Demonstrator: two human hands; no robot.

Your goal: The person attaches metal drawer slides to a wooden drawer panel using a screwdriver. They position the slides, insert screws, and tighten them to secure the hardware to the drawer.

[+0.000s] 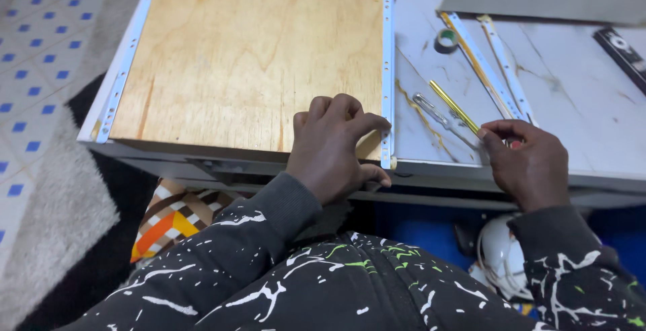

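The left hand pressed flat, gripping nothing, on the square plywood drawer bottom with white metal slide rails already mounted; the right hand pinched a yellow-handled screwdriver, suggesting fastening remained.

Plywood panel pale tan; rails white; screwdriver yellow; table white marble-veined; sleeves black, paint-splattered.

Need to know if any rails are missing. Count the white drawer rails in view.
4: one on the plywood's left edge, one on its right edge by the left hand, two loose on the table. More may be out of view.
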